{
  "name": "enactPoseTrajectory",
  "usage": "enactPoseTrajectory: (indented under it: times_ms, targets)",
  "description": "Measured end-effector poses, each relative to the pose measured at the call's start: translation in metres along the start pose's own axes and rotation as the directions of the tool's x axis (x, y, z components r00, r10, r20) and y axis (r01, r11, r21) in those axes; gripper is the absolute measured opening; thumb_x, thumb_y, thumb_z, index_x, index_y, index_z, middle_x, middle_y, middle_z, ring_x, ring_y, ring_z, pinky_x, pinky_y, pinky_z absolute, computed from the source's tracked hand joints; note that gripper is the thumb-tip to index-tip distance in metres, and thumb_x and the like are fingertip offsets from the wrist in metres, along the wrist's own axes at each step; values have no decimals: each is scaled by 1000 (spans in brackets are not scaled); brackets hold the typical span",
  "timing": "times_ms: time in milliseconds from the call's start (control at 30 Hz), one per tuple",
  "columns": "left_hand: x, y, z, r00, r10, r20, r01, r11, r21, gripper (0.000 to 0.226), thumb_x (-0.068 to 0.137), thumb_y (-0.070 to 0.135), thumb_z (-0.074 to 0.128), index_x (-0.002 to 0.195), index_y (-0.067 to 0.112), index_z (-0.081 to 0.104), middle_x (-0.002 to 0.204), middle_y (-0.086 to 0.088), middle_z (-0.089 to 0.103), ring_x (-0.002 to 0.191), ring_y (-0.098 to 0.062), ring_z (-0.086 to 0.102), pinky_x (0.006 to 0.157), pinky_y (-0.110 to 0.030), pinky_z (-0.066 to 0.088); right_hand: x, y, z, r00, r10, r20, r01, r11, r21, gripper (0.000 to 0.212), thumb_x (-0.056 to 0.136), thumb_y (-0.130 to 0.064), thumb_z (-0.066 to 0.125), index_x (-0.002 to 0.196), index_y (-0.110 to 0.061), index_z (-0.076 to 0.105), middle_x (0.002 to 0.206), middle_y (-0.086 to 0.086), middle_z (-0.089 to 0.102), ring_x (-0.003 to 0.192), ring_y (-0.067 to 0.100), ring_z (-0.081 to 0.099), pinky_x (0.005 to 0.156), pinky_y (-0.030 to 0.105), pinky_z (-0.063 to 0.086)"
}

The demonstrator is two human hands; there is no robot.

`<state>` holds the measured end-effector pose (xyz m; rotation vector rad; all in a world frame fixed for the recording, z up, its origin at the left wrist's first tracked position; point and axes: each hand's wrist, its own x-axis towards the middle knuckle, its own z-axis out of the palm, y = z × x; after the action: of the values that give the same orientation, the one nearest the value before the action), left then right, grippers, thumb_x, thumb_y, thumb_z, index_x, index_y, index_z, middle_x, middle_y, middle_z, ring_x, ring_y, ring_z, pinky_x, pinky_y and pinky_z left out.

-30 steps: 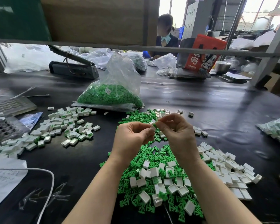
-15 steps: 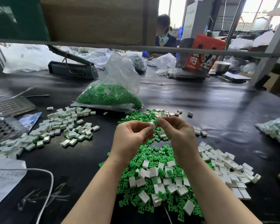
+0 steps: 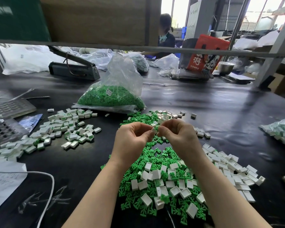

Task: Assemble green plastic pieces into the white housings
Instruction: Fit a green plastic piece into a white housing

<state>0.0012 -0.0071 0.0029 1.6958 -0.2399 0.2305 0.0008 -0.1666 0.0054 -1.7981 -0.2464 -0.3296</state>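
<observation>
My left hand (image 3: 130, 142) and my right hand (image 3: 179, 137) meet above the black table, fingertips together. Between them sits a small white housing (image 3: 154, 130), pinched by my left fingers, with a green piece (image 3: 157, 128) pinched by my right fingers against it. Below my wrists lies a pile of loose green pieces (image 3: 155, 155) mixed with empty white housings (image 3: 174, 191). More empty housings (image 3: 229, 165) spread to the right. A pile of housings with green showing in them (image 3: 62, 130) lies to the left.
A clear bag of green pieces (image 3: 112, 96) stands behind the hands. A heat sealer (image 3: 72, 69) lies at the back left, a perforated tray (image 3: 5, 129) and paper with a white cable (image 3: 10, 176) at left, another bag of parts (image 3: 281, 129) at right. A person sits beyond the shelf bar.
Both hands stay in the same spot with fingertips together; my right fingers have shifted slightly on the green piece against the housing.
</observation>
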Motion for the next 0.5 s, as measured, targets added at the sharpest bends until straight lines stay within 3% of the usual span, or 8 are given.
enactPoseTrajectory:
  times_ms: [100,233,300,400,500]
  targets:
    - [0,-2,-1,998,53,26,-55,991,120,5,84,12,75,86,17,76,69,7,72,66,-5,68,65,-21,57,0,1,-4,996,-48,76,65,968,-241,5,91,-15,67,88,-13,64,75,2,69,72,20,67,67,32,56]
    - [1,-4,-4,995,56,79,-69,983,172,7,86,14,73,85,20,75,71,5,72,69,-12,68,68,-31,58,-1,2,-6,979,0,202,84,911,-405,15,97,-21,59,82,-17,60,71,7,65,59,18,55,60,41,48]
    - [2,-5,-4,993,46,113,-68,977,204,6,88,16,71,85,21,73,72,1,71,71,-19,66,70,-38,57,0,1,-7,972,24,234,74,913,-402,18,97,-20,57,80,-15,60,69,8,63,58,14,49,57,41,44]
    - [3,-8,-6,982,-5,189,-38,975,219,10,93,19,64,85,24,67,74,-1,68,69,-27,59,72,-47,53,0,1,-8,967,27,253,58,945,-323,24,97,-17,56,74,-18,59,64,-2,59,57,6,48,56,28,40]
    - [4,-13,-8,957,-48,285,-38,957,289,20,99,21,54,80,25,60,68,2,59,63,-19,48,60,-48,46,0,3,-7,956,51,289,42,951,-306,26,98,-17,55,72,-22,56,65,-2,59,53,3,44,53,22,36]
